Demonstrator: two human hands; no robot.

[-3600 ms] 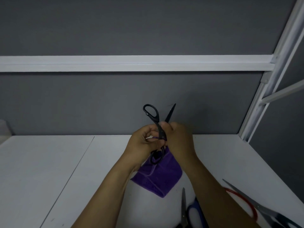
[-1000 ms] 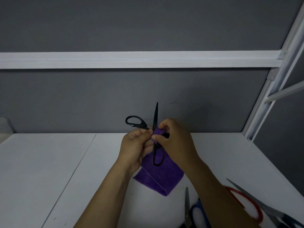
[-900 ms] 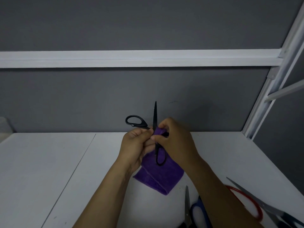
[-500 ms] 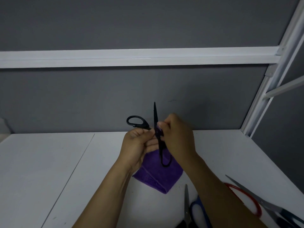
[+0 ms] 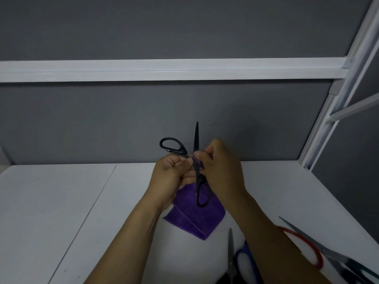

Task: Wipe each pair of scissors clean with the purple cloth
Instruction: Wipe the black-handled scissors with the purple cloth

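Since the oldest frame the black scissors have swung round: one blade now points straight up against the grey wall and one handle loop juts out to the left, where earlier that loop stood on top and the blade leaned right. The left hand has its fingers curled round the scissors near the pivot. The right hand pinches a fold of the purple cloth against the base of the upright blade. The other handle loop hangs below both hands, in front of the cloth, which trails down toward the white table (whether it touches, I cannot tell). Blue-handled scissors lie at the near edge. Near right lie long silver scissors beside a red loop.
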